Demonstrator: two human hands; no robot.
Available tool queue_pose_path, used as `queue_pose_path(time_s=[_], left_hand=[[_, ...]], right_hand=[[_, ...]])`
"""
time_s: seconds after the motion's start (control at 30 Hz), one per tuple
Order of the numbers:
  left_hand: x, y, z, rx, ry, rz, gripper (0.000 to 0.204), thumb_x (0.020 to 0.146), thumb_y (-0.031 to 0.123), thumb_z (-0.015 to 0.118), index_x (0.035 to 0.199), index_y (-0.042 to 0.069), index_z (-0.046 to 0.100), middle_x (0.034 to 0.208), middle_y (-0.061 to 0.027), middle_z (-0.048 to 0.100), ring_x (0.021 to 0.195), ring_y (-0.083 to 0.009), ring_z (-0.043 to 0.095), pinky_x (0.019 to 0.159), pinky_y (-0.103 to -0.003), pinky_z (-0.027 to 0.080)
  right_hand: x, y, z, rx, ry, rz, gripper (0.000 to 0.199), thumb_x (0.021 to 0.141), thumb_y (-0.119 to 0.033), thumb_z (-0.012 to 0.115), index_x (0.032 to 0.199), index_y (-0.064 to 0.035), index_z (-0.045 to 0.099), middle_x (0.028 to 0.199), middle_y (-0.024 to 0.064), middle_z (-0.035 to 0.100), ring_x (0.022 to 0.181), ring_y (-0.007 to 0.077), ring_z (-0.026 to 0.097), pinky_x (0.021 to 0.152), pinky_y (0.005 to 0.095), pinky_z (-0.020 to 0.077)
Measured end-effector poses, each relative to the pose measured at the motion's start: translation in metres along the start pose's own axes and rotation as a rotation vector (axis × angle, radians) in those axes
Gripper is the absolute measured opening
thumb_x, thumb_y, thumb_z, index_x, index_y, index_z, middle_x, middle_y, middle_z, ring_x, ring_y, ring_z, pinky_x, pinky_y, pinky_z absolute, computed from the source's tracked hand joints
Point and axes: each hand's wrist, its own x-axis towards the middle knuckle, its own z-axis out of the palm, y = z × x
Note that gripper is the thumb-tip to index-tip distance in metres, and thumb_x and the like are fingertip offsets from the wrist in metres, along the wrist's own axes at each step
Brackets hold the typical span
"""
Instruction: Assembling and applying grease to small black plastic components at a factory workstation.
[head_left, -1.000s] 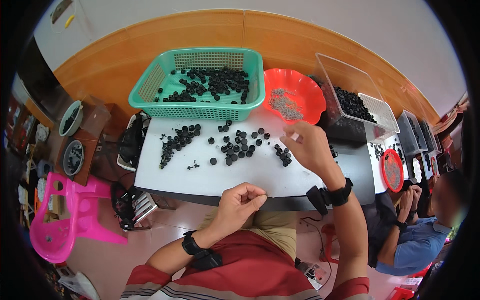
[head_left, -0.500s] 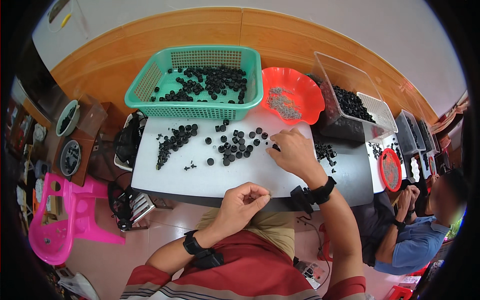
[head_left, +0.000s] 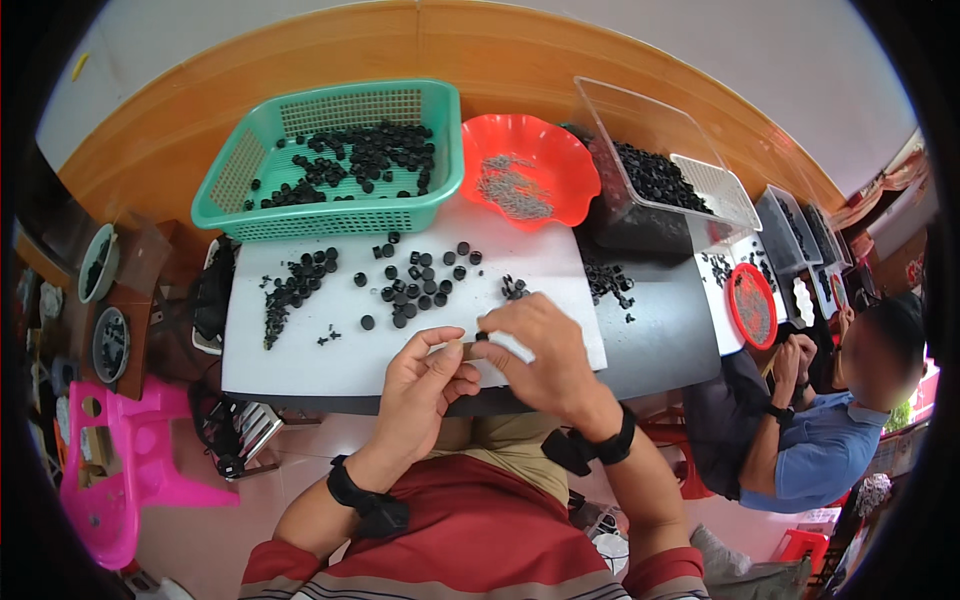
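My left hand (head_left: pixel 422 388) and my right hand (head_left: pixel 545 352) meet above the table's near edge, their fingertips almost touching. Between the thumb and fingers of the right hand sits a small black part (head_left: pixel 482 337). The left thumb and forefinger are pinched, but what they hold is too small to name. Several round black caps (head_left: pixel 412 292) lie on the white work surface (head_left: pixel 300 368) beyond my hands. Left of them is a heap of smaller black pieces (head_left: pixel 285 295). A small cluster of black pieces (head_left: pixel 514 288) lies just beyond the right hand.
Behind stand a green basket (head_left: pixel 330 220) of black caps, a red scalloped bowl (head_left: pixel 575 165) of thin metal pins (head_left: pixel 515 188), and a clear bin (head_left: pixel 640 228) of black parts. Loose black pieces (head_left: pixel 605 280) lie right. A co-worker (head_left: pixel 800 440) sits at the right; a pink stool (head_left: pixel 150 480) stands left.
My right hand has come back from the black pieces toward my left hand, now with a small black part in its fingers. The left hand has risen over the table edge. The view has shifted.
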Motion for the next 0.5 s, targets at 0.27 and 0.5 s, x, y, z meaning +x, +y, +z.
queue_pose_path(time_s=[0.27, 0.5], left_hand=[[-0.001, -0.004, -0.004, -0.034, -0.142, -0.129, 0.016, 0.102, 0.013, 0.066, 0.114, 0.004, 0.062, 0.101, -0.0081, 0.072, 0.085, -0.0124, 0.07, 0.076, -0.027, 0.06], [0.0, -0.007, 0.001, -0.035, -0.121, -0.106, 0.008, 0.099, 0.006, 0.068, 0.107, 0.006, 0.066, 0.105, -0.0119, 0.073, 0.084, -0.0119, 0.071, 0.078, -0.026, 0.062]], right_hand=[[-0.038, -0.011, 0.002, 0.125, 0.046, -0.005, 0.025, 0.081, -0.009, 0.081, 0.103, -0.0083, 0.069, 0.101, 0.0058, 0.072, 0.088, 0.0276, 0.067, 0.076, 0.0373, 0.0552], [-0.052, 0.029, -0.038, -0.187, -0.011, 0.32, 0.02, 0.085, -0.012, 0.077, 0.104, -0.0093, 0.073, 0.101, 0.0077, 0.071, 0.092, 0.0299, 0.069, 0.076, 0.0405, 0.0556]])
